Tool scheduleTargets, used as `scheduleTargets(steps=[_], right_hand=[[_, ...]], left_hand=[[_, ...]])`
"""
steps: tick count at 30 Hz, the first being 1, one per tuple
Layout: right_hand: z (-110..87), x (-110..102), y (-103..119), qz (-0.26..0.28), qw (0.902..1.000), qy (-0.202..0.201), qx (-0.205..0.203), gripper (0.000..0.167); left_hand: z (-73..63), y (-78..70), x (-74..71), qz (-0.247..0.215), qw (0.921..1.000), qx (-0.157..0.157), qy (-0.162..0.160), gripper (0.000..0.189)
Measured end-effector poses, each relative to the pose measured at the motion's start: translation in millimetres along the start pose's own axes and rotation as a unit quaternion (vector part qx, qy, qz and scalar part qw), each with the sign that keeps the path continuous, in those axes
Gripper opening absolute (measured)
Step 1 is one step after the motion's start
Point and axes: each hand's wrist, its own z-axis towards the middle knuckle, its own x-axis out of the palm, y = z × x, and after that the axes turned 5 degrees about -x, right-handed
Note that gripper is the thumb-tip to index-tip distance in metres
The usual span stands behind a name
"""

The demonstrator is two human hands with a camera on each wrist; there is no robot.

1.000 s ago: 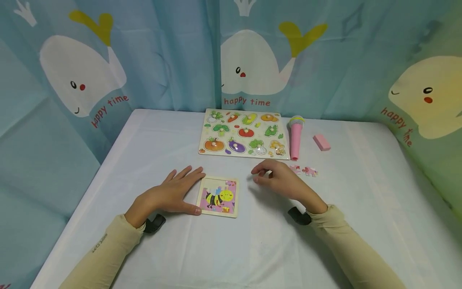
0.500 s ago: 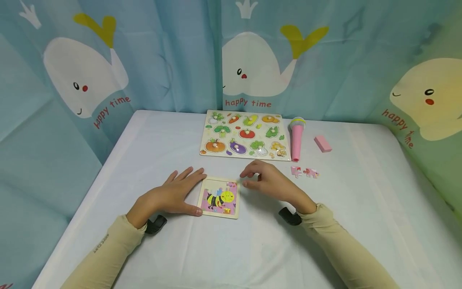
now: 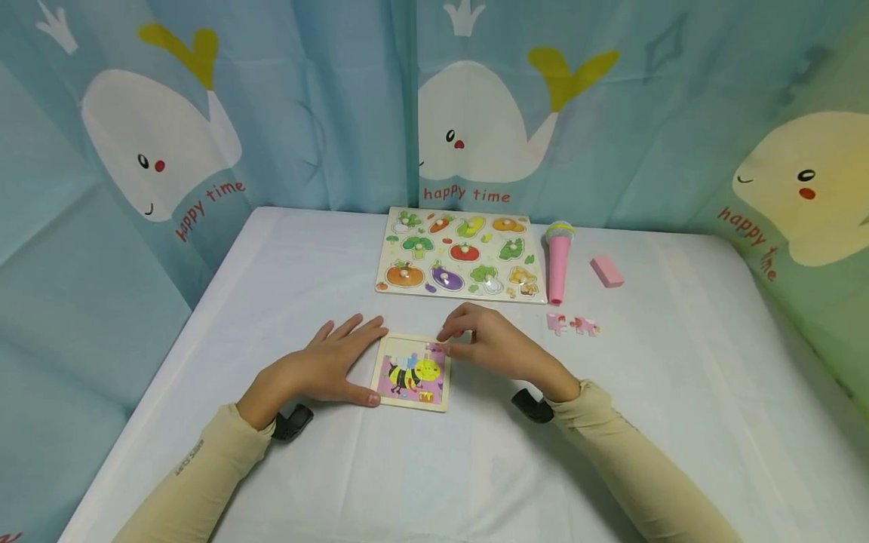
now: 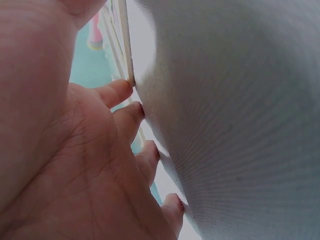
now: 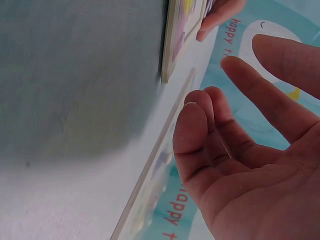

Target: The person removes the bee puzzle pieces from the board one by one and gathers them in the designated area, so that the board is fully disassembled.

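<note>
A small square bee jigsaw puzzle [image 3: 407,381] lies on the table in a pale wooden frame [image 3: 414,406], bare wood showing at its upper left. My left hand [image 3: 322,369] is spread flat at its left side, thumb on the lower left corner and index fingertip at the upper left one. My right hand [image 3: 498,343] hovers at the upper right corner, fingertips overlapping a pink puzzle piece there. In the right wrist view, the thumb and index finger stand apart with nothing visible between them, and the other fingers bend loosely. Two loose pink puzzle pieces [image 3: 557,324] lie farther right.
A vegetable peg board [image 3: 434,235] lies behind the puzzle. Right of it are a pink toy microphone [image 3: 557,268] and a pink block [image 3: 607,271]. A blue curtain [image 3: 339,113] with whales hangs behind the table [image 3: 421,483].
My right hand has moved left, from beside the puzzle to its upper right corner. The left hand keeps its place at the frame.
</note>
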Motion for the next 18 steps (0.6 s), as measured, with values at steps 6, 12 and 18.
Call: scheduleTargets(steps=[6,12,18], right_hand=[[5.6,8,4,-0.009,0.9998,0.016,-0.005,0.009],[11.0,18,5,-0.022,0.9989,0.042,0.003,0.011],[13.6,26,4,-0.034,0.9975,0.061,0.014,0.011]], left_hand=[[0.0,0.1,0.8,0.006,1.0,-0.003,0.002,0.11],[0.8,-0.3,0.2,0.008,0.9999,-0.006,0.007,0.11],[0.2,0.6,-0.7,0.007,1.0,-0.004,0.005,0.109]])
